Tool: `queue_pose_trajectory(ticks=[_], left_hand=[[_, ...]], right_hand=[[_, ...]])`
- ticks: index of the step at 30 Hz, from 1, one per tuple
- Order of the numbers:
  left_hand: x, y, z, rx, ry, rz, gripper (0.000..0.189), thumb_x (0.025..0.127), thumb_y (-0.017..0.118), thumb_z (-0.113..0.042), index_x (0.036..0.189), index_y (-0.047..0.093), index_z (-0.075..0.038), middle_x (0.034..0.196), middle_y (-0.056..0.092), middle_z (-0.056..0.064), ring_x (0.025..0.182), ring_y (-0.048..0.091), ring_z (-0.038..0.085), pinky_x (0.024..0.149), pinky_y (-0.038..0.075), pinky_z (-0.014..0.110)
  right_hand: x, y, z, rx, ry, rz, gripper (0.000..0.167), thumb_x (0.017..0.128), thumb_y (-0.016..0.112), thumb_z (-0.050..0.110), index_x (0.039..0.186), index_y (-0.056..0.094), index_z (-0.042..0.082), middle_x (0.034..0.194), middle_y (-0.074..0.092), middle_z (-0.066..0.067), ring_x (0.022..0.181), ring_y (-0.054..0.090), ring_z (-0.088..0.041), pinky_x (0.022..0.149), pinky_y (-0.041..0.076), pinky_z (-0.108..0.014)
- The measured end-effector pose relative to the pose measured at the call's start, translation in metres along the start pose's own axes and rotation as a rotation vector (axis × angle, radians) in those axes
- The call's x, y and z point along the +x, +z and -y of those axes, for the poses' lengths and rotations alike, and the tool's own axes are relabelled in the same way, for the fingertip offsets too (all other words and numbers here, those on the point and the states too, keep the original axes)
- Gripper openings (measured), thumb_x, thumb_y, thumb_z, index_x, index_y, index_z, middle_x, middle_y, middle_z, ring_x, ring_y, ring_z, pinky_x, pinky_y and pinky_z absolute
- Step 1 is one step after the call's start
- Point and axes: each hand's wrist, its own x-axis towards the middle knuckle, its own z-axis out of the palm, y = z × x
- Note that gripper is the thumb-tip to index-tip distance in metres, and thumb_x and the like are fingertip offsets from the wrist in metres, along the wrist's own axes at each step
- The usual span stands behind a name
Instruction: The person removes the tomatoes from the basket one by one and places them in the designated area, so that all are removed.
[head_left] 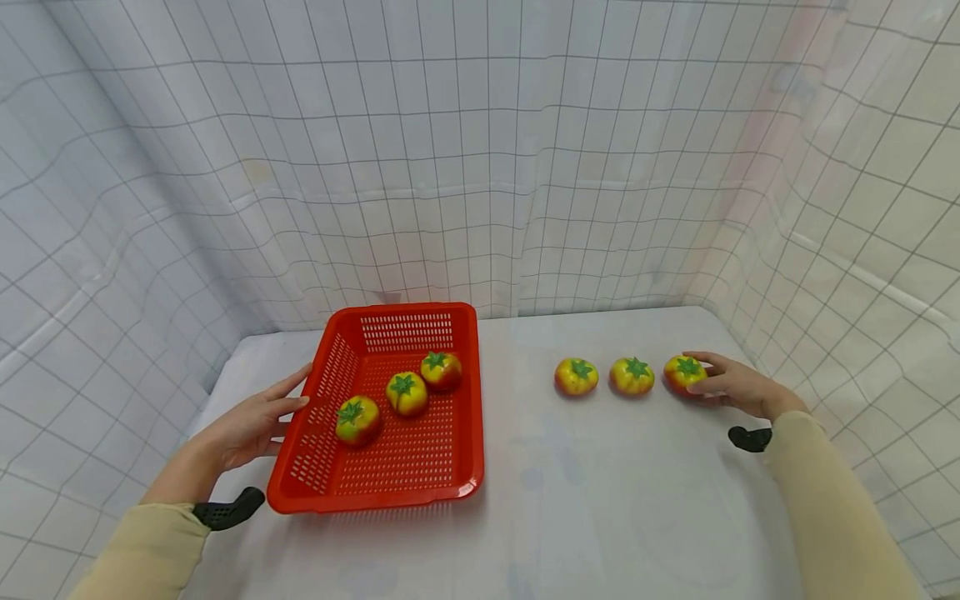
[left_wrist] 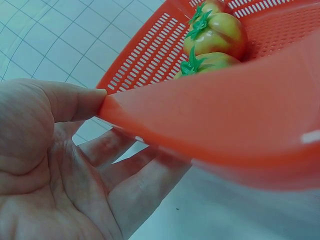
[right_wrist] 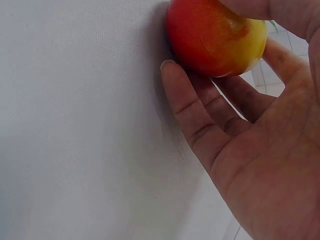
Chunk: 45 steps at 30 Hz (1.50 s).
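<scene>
A red plastic basket [head_left: 408, 500] with slotted walls stands on the left of the table, with three yellow-red tomatoes [head_left: 407, 394] lying inside. At its left rim my left hand [head_left: 251, 423] grips the basket; the left wrist view has the thumb on the rim and the other fingers below it along the outer wall. On the right, three more tomatoes with green star-shaped tops form a row. My right hand [head_left: 742, 387] holds the rightmost tomato [head_left: 681, 372] between thumb and fingers, low against the white surface [right_wrist: 90, 125] in the right wrist view.
The middle tomato [head_left: 632, 377] and the left tomato [head_left: 576, 377] of the row sit just left of the held one. White grid-patterned sheets [head_left: 517, 183] hang behind the table and on both sides. Black wrist straps [head_left: 228, 510] show at both sleeves.
</scene>
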Motion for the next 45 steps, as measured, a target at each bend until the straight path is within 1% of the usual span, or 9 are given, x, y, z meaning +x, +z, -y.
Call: queue_pose_trajectory(ticks=[9,14,18,22,25,32,38,43,45], left_hand=[[-0.001,-0.001,0.0,-0.015,0.002,0.023,0.076,0.11,0.048,-0.031,0.165,-0.005,-0.029,0.147,0.045,0.018,0.11,0.067,0.03,0.088,0.057,0.054],[-0.001,-0.001,-0.001,-0.01,0.003,0.026,0.075,0.11,0.047,-0.031,0.165,-0.005,-0.029,0.148,0.045,0.019,0.111,0.067,0.03,0.088,0.057,0.054],[0.0,-0.001,0.0,-0.009,0.003,0.027,0.075,0.11,0.047,-0.031,0.165,-0.005,-0.029,0.149,0.044,0.02,0.111,0.067,0.031,0.088,0.057,0.054],[0.0,-0.002,0.001,-0.009,0.004,0.028,0.075,0.11,0.047,-0.031,0.165,-0.005,-0.029,0.15,0.042,0.02,0.111,0.067,0.03,0.089,0.057,0.054],[0.0,-0.003,0.001,-0.009,0.003,0.027,0.076,0.11,0.048,-0.032,0.165,-0.005,-0.03,0.15,0.043,0.019,0.111,0.067,0.03,0.088,0.057,0.054],[-0.001,-0.003,0.001,-0.013,0.0,0.024,0.075,0.11,0.047,-0.031,0.165,-0.005,-0.029,0.149,0.044,0.018,0.11,0.067,0.03,0.088,0.057,0.053],[0.0,-0.001,0.001,-0.014,-0.001,0.023,0.076,0.11,0.048,-0.031,0.165,-0.005,-0.029,0.152,0.039,0.022,0.112,0.067,0.03,0.089,0.057,0.054],[0.0,-0.001,0.0,-0.008,-0.001,0.021,0.076,0.11,0.048,-0.031,0.165,-0.005,-0.029,0.152,0.038,0.023,0.112,0.067,0.031,0.088,0.057,0.055],[0.0,0.0,0.0,-0.005,0.0,0.019,0.076,0.11,0.048,-0.031,0.165,-0.005,-0.029,0.153,0.038,0.023,0.112,0.067,0.031,0.088,0.057,0.055]], right_hand=[[0.001,-0.002,-0.006,0.003,0.002,0.009,0.09,0.097,0.07,0.02,0.165,0.011,0.011,0.161,0.009,-0.031,0.14,0.027,-0.045,0.102,0.049,-0.039],[-0.001,-0.001,-0.006,0.0,-0.002,0.009,0.091,0.098,0.07,0.019,0.165,0.01,0.01,0.162,0.005,-0.032,0.141,0.026,-0.046,0.104,0.049,-0.041],[-0.003,-0.001,-0.006,-0.003,-0.004,0.01,0.091,0.098,0.069,0.019,0.165,0.008,0.01,0.162,0.004,-0.033,0.141,0.029,-0.046,0.106,0.048,-0.044],[-0.004,-0.001,-0.005,-0.002,-0.003,0.008,0.093,0.097,0.07,0.018,0.165,0.007,0.009,0.162,0.006,-0.033,0.139,0.035,-0.044,0.105,0.049,-0.043],[-0.005,-0.001,-0.005,-0.004,-0.003,0.008,0.093,0.098,0.069,0.018,0.165,0.006,0.009,0.162,0.006,-0.033,0.137,0.037,-0.042,0.104,0.05,-0.042],[-0.01,-0.007,-0.004,-0.013,-0.014,0.015,0.093,0.099,0.068,0.018,0.164,0.004,0.006,0.162,0.009,-0.035,0.14,0.035,-0.044,0.105,0.049,-0.047],[-0.023,-0.013,0.0,-0.063,-0.025,-0.006,0.088,0.102,0.063,0.022,0.163,0.004,0.001,0.161,0.015,-0.036,0.142,0.032,-0.048,0.105,0.049,-0.048],[-0.032,-0.02,0.004,-0.141,-0.098,-0.064,0.077,0.106,0.055,0.029,0.161,0.012,-0.004,0.158,0.022,-0.037,0.139,0.035,-0.052,0.103,0.05,-0.049],[-0.035,-0.021,0.008,-0.182,-0.128,-0.089,0.074,0.108,0.052,0.032,0.16,0.016,-0.005,0.157,0.024,-0.037,0.138,0.036,-0.053,0.102,0.052,-0.046]])
